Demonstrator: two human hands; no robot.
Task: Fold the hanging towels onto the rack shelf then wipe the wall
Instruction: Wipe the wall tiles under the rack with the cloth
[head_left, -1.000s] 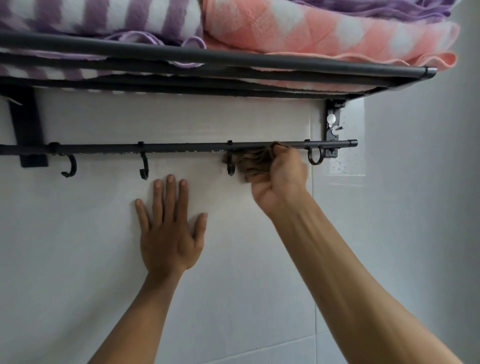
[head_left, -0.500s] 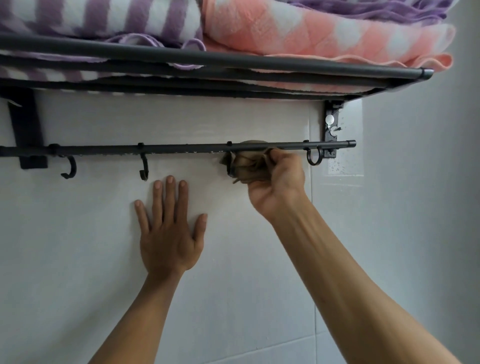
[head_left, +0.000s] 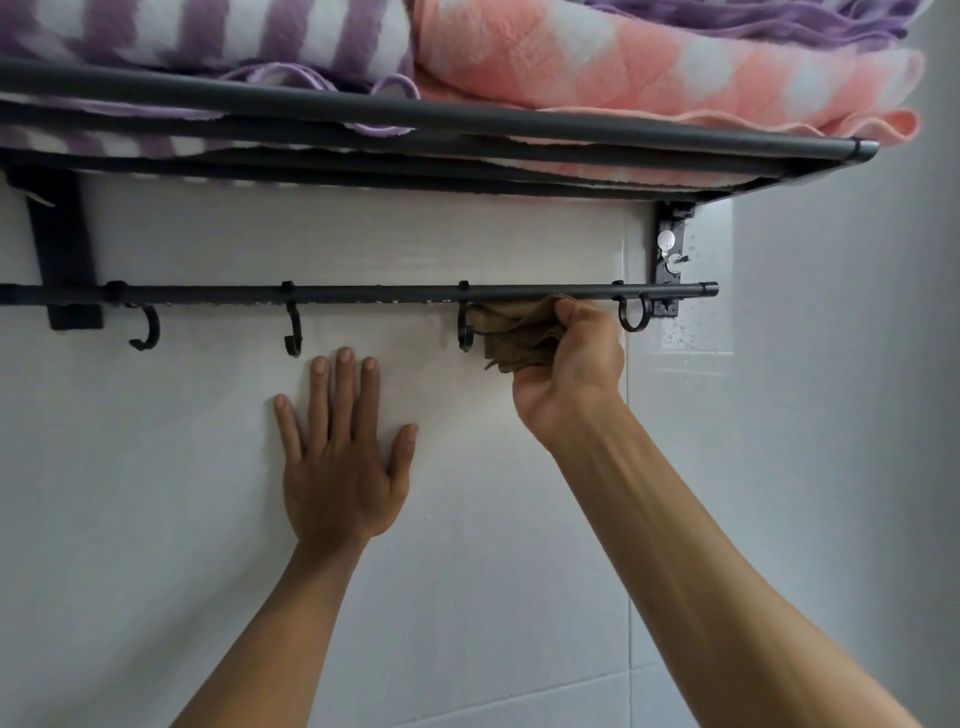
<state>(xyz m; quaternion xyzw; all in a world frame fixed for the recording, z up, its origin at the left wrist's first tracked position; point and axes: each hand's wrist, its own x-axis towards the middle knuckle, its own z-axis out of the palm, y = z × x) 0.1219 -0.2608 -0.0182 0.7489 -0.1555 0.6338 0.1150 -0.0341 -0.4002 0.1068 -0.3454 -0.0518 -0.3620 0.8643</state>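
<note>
Both arms raised; left hand (head_left: 343, 467) flat on wall (head_left: 156, 519); right hand (head_left: 569, 374) grips cloth (head_left: 519, 338).

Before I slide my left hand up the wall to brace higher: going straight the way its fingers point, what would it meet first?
The left hand points up the wall; first in line is the hook rail, likely between two hooks, though depth is unclear.

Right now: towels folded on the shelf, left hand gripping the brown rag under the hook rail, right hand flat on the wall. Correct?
Hands are swapped. The head view shows the right hand gripping the brown rag under the hook rail, and the left hand flat on the wall. Rest stands.
</note>
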